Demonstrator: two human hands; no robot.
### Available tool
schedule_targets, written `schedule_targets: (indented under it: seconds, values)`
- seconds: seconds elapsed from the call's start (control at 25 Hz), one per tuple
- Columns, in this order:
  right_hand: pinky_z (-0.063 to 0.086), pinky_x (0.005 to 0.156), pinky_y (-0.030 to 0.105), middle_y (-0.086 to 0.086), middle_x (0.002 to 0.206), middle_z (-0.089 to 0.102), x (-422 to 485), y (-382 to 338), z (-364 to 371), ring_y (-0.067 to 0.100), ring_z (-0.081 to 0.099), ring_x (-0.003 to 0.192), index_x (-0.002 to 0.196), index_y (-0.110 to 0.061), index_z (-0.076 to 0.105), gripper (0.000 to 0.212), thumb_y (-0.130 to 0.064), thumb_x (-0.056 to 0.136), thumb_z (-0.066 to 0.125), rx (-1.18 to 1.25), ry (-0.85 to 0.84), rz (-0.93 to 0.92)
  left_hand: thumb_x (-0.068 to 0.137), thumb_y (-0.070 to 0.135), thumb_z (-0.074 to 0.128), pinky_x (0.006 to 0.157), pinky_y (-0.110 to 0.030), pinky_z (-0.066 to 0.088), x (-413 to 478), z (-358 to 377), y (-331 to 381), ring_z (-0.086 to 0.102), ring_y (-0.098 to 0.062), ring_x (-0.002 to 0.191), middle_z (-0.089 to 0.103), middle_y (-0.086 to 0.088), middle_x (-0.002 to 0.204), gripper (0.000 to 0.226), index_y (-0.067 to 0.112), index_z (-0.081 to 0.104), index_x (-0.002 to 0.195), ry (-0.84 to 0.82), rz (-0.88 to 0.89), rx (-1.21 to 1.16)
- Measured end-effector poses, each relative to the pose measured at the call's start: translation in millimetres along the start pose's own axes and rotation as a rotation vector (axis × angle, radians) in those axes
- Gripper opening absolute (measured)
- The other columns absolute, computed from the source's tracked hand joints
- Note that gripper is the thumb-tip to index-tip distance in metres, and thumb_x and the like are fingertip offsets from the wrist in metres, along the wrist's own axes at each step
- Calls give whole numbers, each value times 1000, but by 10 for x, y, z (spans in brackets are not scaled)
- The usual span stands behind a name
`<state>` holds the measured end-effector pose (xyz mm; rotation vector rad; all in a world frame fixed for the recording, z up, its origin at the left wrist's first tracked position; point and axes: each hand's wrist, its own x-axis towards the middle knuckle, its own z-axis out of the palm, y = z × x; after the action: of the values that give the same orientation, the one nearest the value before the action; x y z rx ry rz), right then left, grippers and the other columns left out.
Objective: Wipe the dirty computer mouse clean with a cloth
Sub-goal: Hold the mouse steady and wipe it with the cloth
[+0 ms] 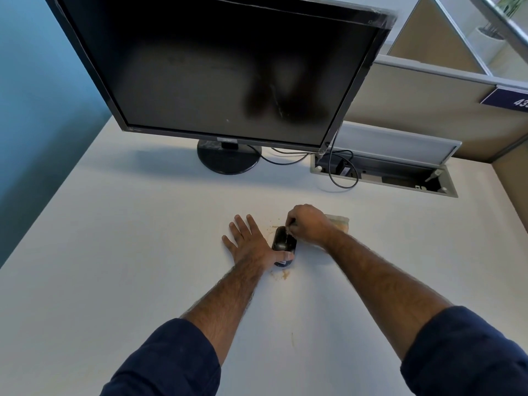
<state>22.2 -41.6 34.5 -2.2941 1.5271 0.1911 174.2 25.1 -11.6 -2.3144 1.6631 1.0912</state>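
A black computer mouse lies on the white desk, its length running towards the monitor. My left hand rests flat on the desk to its left, fingers spread, the thumb pressed against the mouse's near end. My right hand is curled over the mouse's far right end, fingertips down on its top. A beige cloth sticks out from behind that hand; how much of it sits under the palm is hidden. Brown smears and crumbs mark the desk just in front of and beyond the mouse.
A large dark monitor on a round stand fills the back of the desk. To its right is an open cable hatch with black cables looping out. Beige partition panels bound the right side.
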Motion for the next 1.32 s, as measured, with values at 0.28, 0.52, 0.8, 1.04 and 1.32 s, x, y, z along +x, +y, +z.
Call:
schedule_targets:
  seconds: [0.28,0.52,0.8,1.04,1.32]
  values:
    - [49,83,32,0,104,68,62,-136,18,18,57,98,103,-16,74,15,-21,91,67,23,-12,-104,57,87,71,118,-58,-14,29,16,-5,-27,-35,151,-34,-15,162,157,14,-28,155,7,-10,2]
    - [49,87,34,3,108,69,125,-158,35,19,57,102,105,-15,74,17,-18,91,66,29,-42,-98,58,86,71,118,-59,-13,23,27,8,-26,-35,151,-32,-15,163,156,13,-26,156,9,-22,3]
    - [49,89,37,5,110,67,230,-115,106,21,56,102,107,-16,72,17,-21,93,63,-47,-12,-74,56,88,71,118,-61,-12,25,28,24,-26,-35,152,-32,-14,163,158,13,-26,156,-1,-41,0]
    - [49,90,38,5,111,66,211,-38,39,21,55,102,110,-14,72,21,-20,96,58,-62,52,-41,55,89,70,118,-62,-11,14,33,12,-25,-35,152,-31,-15,163,159,12,-25,156,0,-43,1]
    - [51,89,39,4,110,66,-33,-311,38,21,56,100,112,-17,73,18,-22,99,60,-300,-7,-336,54,90,69,118,-61,-11,23,37,12,-26,-35,152,-31,-14,163,160,11,-26,155,-5,-44,-18]
